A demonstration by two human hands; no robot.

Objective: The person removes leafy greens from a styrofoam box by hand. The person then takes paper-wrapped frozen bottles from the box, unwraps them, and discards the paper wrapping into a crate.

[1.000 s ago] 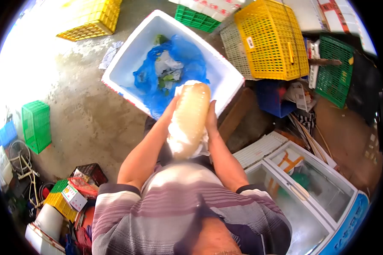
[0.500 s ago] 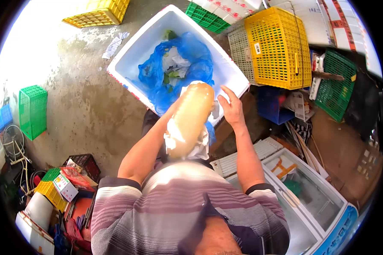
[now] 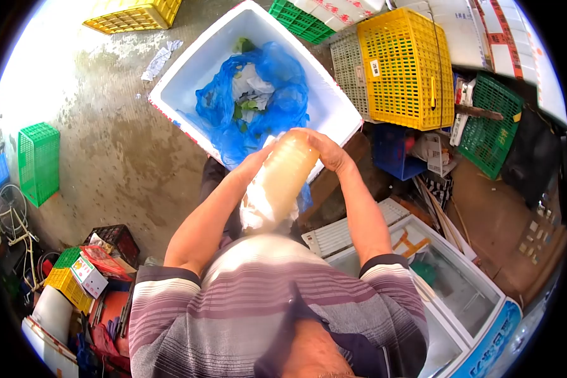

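Observation:
A large, pale yellow oblong vegetable [image 3: 285,176], perhaps a gourd, is held tilted in front of my chest, with crumpled white paper [image 3: 251,213] around its lower end. My left hand [image 3: 256,162] grips it along the left side, the fingers mostly hidden behind it. Curled over its far end from the right is my right hand [image 3: 324,150]. Just beyond both hands stands a white foam box [image 3: 328,101]. Inside it lies a blue plastic bag [image 3: 283,69], open at the middle, showing white paper and green leaves [image 3: 249,105].
A yellow crate [image 3: 409,75] and a green crate [image 3: 494,126] stand at the right. A glass-topped chest freezer [image 3: 460,296] is near my right elbow. On the left are another green crate [image 3: 39,164] and a pile of boxes and crates. Wet concrete floor [image 3: 126,157] lies between.
My right hand has come in from the right, where it was apart with fingers spread, and now grips the vegetable's far end. The whole view has shifted slightly.

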